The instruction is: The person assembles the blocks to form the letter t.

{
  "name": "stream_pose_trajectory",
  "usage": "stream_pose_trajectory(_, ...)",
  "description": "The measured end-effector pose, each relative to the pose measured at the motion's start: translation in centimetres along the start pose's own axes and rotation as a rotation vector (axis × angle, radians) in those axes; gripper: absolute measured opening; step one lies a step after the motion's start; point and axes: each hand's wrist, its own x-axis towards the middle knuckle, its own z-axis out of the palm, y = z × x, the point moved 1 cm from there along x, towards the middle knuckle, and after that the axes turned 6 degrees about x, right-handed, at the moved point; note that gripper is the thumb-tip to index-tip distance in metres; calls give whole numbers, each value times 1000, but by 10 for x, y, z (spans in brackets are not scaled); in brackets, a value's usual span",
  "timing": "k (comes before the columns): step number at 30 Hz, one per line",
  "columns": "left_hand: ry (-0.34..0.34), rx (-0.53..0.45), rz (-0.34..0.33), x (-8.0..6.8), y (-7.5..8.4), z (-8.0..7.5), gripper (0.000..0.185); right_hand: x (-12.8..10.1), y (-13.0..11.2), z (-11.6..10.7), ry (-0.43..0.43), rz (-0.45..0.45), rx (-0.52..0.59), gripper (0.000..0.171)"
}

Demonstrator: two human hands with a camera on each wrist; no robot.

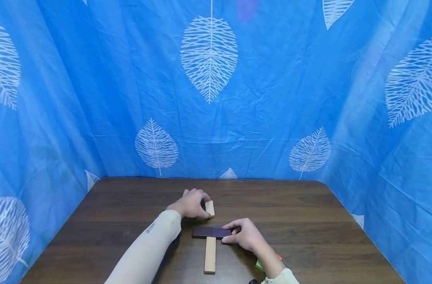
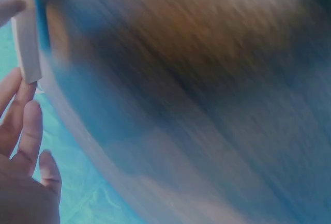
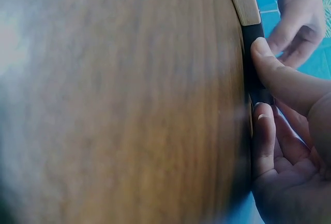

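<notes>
My left hand point(image 1: 191, 204) pinches a pale wooden block point(image 1: 210, 208) by its two ends, beyond the dark pieces on the table. The same pale block point(image 2: 27, 43) shows between thumb and fingertips in the left wrist view. With thumb and fingers, my right hand point(image 1: 247, 236) holds the right one of two dark brown blocks. That right dark block point(image 1: 219, 232) lies end to end with the left dark block point(image 1: 201, 232), forming a bar. A longer pale block point(image 1: 210, 255) runs from the middle of the bar toward me, making a T.
A green piece point(image 1: 259, 265) and an orange piece point(image 1: 279, 257) lie partly hidden beneath my right forearm. The brown wooden table point(image 1: 130, 221) is bordered by a blue curtain point(image 1: 258, 150) with white leaf prints at the back and sides.
</notes>
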Motion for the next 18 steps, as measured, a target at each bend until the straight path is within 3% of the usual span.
stream_pose_trajectory(5, 55, -76, 47, 0, 3, -7, 55, 1, -1, -1, 15, 24, 1, 32)
stream_pose_trajectory(13, -28, -91, 131, -9, 7, -3, 57, 0, -1, -1, 27, 29, -3, 31)
stream_pose_trajectory(18, -74, -83, 115, -14, 8, 3, 55, -2, -1, 0, 28, 12, 2, 31)
